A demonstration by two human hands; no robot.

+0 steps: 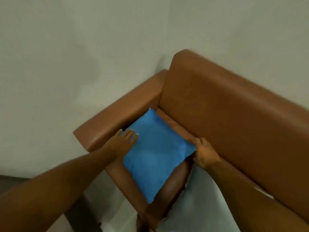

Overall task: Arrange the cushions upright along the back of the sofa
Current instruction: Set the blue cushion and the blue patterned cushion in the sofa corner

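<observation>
A blue square cushion [155, 153] lies flat on the seat of a brown leather sofa [225, 106], in the corner by the armrest. My left hand [124, 139] rests palm down on the cushion's left corner, fingers spread. My right hand [204, 152] is closed on the cushion's right corner, close to the sofa's backrest. The picture is blurred.
The sofa's armrest [120, 114] runs along the left of the cushion. A pale sheet-like cover or second light cushion [200, 198] lies on the seat to the right, partly under my right forearm. Grey-white walls stand behind the sofa; dark floor shows at bottom left.
</observation>
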